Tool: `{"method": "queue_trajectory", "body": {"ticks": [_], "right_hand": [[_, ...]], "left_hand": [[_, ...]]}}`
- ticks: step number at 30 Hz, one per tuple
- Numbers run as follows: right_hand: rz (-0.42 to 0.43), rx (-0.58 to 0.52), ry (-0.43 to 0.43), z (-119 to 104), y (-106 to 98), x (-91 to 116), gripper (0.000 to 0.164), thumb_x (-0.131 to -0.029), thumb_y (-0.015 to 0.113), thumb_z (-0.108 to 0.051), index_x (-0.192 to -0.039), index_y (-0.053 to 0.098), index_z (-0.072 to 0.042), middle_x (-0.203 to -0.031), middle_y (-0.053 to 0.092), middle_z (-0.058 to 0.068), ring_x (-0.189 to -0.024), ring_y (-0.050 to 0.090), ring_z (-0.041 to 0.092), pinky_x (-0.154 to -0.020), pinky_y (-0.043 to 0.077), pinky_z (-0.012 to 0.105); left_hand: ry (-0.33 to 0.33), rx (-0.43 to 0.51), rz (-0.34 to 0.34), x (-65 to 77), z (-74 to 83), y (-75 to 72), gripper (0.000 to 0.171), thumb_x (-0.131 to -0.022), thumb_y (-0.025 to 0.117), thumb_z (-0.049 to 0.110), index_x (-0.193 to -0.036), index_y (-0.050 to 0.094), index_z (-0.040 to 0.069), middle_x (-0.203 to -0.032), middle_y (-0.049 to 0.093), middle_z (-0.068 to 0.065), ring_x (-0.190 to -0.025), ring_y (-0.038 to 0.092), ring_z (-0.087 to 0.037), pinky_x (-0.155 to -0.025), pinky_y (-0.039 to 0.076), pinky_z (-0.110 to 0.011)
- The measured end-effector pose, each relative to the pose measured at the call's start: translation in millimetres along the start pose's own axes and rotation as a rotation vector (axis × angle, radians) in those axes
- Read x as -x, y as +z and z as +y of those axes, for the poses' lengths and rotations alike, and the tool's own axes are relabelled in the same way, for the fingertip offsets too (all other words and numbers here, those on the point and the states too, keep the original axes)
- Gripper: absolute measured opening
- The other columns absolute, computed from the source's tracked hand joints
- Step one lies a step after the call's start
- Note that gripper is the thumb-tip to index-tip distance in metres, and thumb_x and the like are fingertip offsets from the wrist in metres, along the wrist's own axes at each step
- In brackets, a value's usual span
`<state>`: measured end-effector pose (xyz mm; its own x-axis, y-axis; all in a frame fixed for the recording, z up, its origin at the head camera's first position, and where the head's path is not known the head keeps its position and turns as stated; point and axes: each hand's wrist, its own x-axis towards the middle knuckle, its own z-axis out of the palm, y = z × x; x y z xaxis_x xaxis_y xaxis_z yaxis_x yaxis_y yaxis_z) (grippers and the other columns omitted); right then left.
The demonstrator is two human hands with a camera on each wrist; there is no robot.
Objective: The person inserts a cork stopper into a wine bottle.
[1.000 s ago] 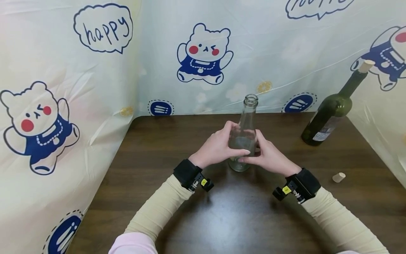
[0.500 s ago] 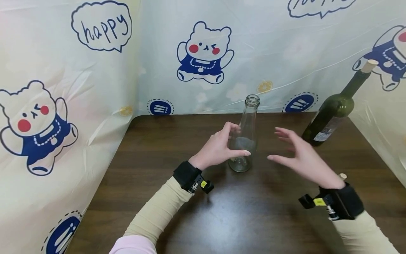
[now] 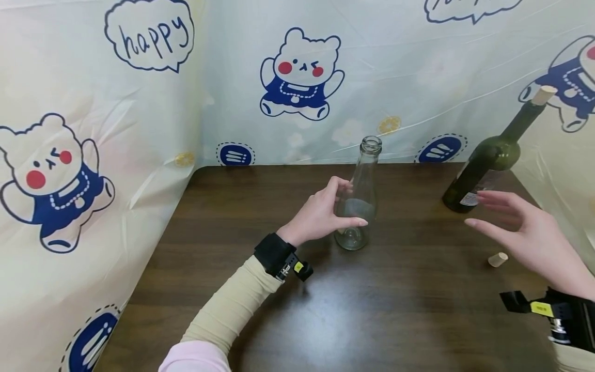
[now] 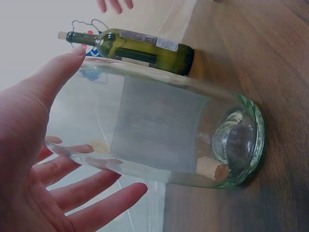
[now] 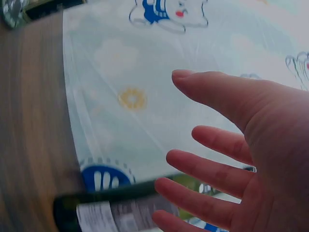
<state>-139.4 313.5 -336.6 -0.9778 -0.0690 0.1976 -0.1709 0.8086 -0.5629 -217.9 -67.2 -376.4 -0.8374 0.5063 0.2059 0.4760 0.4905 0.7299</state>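
A clear glass bottle [image 3: 364, 178] stands upright on the brown table, its mouth uncovered. My left hand [image 3: 317, 214] holds it around the body, thumb on the near side and fingers on the far side. In the left wrist view a cork [image 4: 212, 169] shows through the glass by the bottle's base. My right hand [image 3: 534, 235] is in the air at the right, fingers spread loosely and holding nothing. Its fingertips overlap the lower part of a green wine bottle [image 3: 490, 155] in the head view. That bottle has a cork stopper [image 3: 544, 94] in its neck.
Another cork [image 3: 498, 259] lies on the wooden table [image 3: 395, 310], below the right hand's thumb in the head view. A printed cloth [image 3: 223, 82] with bears hangs behind the table and along its sides.
My right hand has let go of the clear bottle and moved right, toward the green bottle. My left hand keeps its hold, and the clear bottle stays where it was.
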Motion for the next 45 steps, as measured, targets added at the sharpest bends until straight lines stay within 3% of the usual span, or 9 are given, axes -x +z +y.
{"method": "queue_trajectory", "body": {"ticks": [6,12,15,18,19,29,38,45], "right_hand": [[0.031,0.027,0.033,27,-5,8,0.064,-0.091,0.080,-0.031,-0.139,0.053,0.001,-0.132,0.056,0.033,-0.110,0.056,0.054,-0.068,0.030,-0.002],[0.009,0.067,0.069,50,-3,14,0.065,-0.092,0.079,-0.031,-0.137,0.052,0.008,-0.127,0.055,0.039,-0.104,0.057,0.061,-0.059,0.038,0.006],[-0.025,0.112,0.101,61,0,17,0.067,-0.092,0.078,-0.036,-0.134,0.052,0.010,-0.126,0.054,0.040,-0.104,0.057,0.060,-0.068,0.055,0.030],[-0.086,0.155,0.146,73,6,20,0.072,-0.093,0.076,-0.043,-0.132,0.051,0.011,-0.125,0.053,0.041,-0.105,0.056,0.059,-0.072,0.052,0.059],[-0.102,0.165,0.158,76,8,21,0.073,-0.093,0.075,-0.045,-0.132,0.050,0.012,-0.125,0.053,0.042,-0.105,0.056,0.059,-0.073,0.050,0.064],[-0.249,0.204,0.231,104,24,22,0.083,-0.091,0.074,-0.053,-0.130,0.048,0.015,-0.116,0.056,0.043,-0.101,0.061,0.057,-0.067,0.054,0.057],[-0.273,0.175,0.181,110,35,19,0.072,-0.090,0.078,-0.041,-0.128,0.052,0.015,-0.098,0.068,0.026,-0.098,0.064,0.053,-0.071,0.052,0.060],[-0.257,0.188,0.183,113,37,19,0.059,-0.089,0.080,-0.028,-0.122,0.055,0.015,-0.096,0.068,0.028,-0.093,0.065,0.051,-0.068,0.051,0.059]], "left_hand": [[0.003,-0.003,0.011,-0.2,-0.7,0.6,0.080,-0.083,0.083,0.051,-0.140,0.039,0.017,-0.137,0.057,0.001,-0.119,0.058,-0.017,-0.097,0.049,-0.032],[0.005,-0.005,0.018,-0.3,-1.4,0.9,0.079,-0.083,0.083,0.050,-0.139,0.039,0.017,-0.138,0.057,0.001,-0.118,0.058,-0.018,-0.097,0.048,-0.032],[0.001,0.000,0.017,-0.3,-0.8,1.2,0.079,-0.083,0.083,0.050,-0.139,0.039,0.017,-0.138,0.057,0.001,-0.118,0.058,-0.018,-0.097,0.049,-0.033],[-0.003,0.008,0.013,-0.2,0.0,1.9,0.079,-0.082,0.084,0.050,-0.139,0.039,0.016,-0.138,0.057,0.001,-0.118,0.058,-0.018,-0.096,0.049,-0.034],[-0.004,0.010,0.012,-0.2,0.1,2.0,0.080,-0.082,0.084,0.050,-0.139,0.040,0.016,-0.138,0.057,0.001,-0.118,0.058,-0.018,-0.096,0.049,-0.034],[-0.005,0.004,0.013,0.5,-0.2,2.0,0.079,-0.083,0.083,0.050,-0.139,0.039,0.016,-0.138,0.057,0.001,-0.118,0.058,-0.018,-0.096,0.049,-0.034],[-0.014,0.005,0.009,1.2,0.2,1.5,0.080,-0.082,0.083,0.051,-0.140,0.039,0.015,-0.140,0.056,-0.001,-0.120,0.057,-0.019,-0.096,0.050,-0.035],[-0.012,0.012,0.011,0.6,-0.2,2.3,0.080,-0.082,0.084,0.050,-0.139,0.039,0.015,-0.140,0.057,0.000,-0.120,0.058,-0.018,-0.097,0.049,-0.034]]}}
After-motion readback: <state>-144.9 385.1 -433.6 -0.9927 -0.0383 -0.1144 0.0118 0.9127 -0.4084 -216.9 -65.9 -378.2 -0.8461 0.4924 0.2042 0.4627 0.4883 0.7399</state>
